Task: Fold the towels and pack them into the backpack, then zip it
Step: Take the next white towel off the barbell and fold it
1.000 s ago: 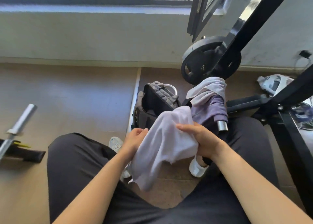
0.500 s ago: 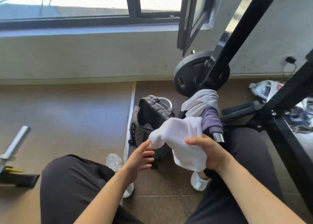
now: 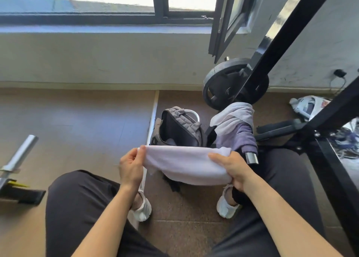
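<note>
A white towel (image 3: 186,164) is stretched sideways between my hands, just in front of the backpack. My left hand (image 3: 131,165) pinches its left end and my right hand (image 3: 233,168) grips its right end. The grey backpack (image 3: 180,127) stands open on the floor between my feet, its dark inside showing. To its right, another white towel (image 3: 233,117) and a purple towel (image 3: 240,138) hang over a metal bar end (image 3: 252,157).
A black weight plate (image 3: 223,88) and black rack beams (image 3: 291,35) stand at the right. A steel barbell sleeve (image 3: 18,155) lies at the left. White bags (image 3: 307,106) sit by the wall at the far right. My knees frame the floor in front.
My left hand has taken hold of the towel's left end again. Both hands have pulled the bunched towel out flat and wide between them.
</note>
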{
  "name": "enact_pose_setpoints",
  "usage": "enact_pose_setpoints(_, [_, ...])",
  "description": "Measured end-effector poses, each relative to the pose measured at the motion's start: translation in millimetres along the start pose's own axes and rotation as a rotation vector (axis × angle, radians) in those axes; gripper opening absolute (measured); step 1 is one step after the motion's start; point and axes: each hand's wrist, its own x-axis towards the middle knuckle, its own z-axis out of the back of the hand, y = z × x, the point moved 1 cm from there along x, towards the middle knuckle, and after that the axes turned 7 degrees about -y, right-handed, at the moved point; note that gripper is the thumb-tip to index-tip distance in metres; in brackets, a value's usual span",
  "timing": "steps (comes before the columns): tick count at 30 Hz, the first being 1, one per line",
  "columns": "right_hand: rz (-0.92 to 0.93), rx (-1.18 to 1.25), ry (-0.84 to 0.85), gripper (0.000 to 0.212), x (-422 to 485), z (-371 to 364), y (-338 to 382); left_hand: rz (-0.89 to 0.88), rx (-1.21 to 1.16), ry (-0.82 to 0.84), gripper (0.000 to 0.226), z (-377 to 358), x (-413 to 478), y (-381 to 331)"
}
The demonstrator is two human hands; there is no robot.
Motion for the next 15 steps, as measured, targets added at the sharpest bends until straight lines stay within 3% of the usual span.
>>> enact_pose_setpoints(3, [-0.012, -0.038, -0.062, 0.025, 1, 3, 1, -0.029, -0.063, -0.098, 0.037, 11, 5, -8])
enact_pose_setpoints(6, [0.047, 0.005, -0.001, 0.029, 3, 3, 0, 0.106, -0.282, -0.139, 0.028, 14, 11, -5])
enact_pose_setpoints(11, [0.102, 0.130, 0.258, 0.031, 5, 3, 4, 0.233, -0.611, -0.067, 0.029, 22, 21, -11])
enact_pose_setpoints(15, [0.180, 0.219, 0.196, 0.034, 8, -1, 0, 0.215, -0.697, 0.019, 0.032, 32, 24, -19])
